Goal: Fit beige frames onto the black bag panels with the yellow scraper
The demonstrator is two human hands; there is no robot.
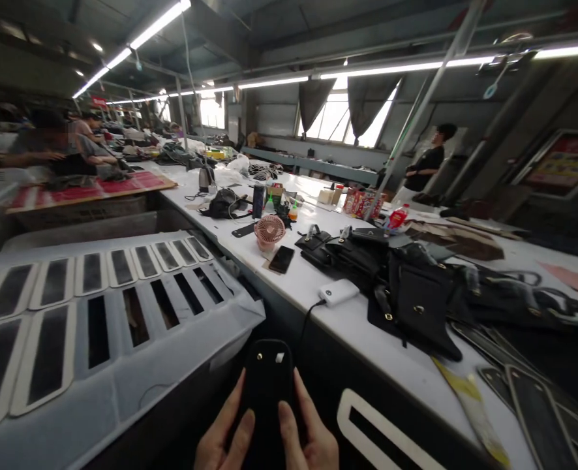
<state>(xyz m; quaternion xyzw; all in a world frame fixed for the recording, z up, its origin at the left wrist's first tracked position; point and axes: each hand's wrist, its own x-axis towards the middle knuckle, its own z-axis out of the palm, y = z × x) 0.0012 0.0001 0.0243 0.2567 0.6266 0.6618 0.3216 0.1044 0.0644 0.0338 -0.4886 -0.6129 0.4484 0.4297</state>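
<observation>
Nearest me: black panel [268,385] at 6 o'clock, long, rounded far end, held up off any surface. Gold-coloured stud and small white patch near that end. Left fingers [232,401] pinch its left edge, thumb on the top face; right fingers [306,399] do the same on the right edge. Undersides hidden, can't tell how the rest of my fingers sit.

Handling, my guess: light, fairly stiff but with some give, smooth so maybe a bit slippery, not fragile, surface could mark. Best hold is both long edges, about level, thumbs clear of the stud and patch.

Around: pale sheet [235,310] at 8 o'clock, dark slots in it, rows of pale-rimmed dark panels [53,287] lying on it towards 9. White frame piece [365,431] at 5, just beside my right fingers. Worktop [348,321] runs from centre to 4 and 5 o'clock: pink fan [269,230] at centre, phone [282,259] right by it, white block [338,292] with a black cable at 4, black bags [421,294] heaped past it. Person [426,166] standing at 2, well apart.
</observation>
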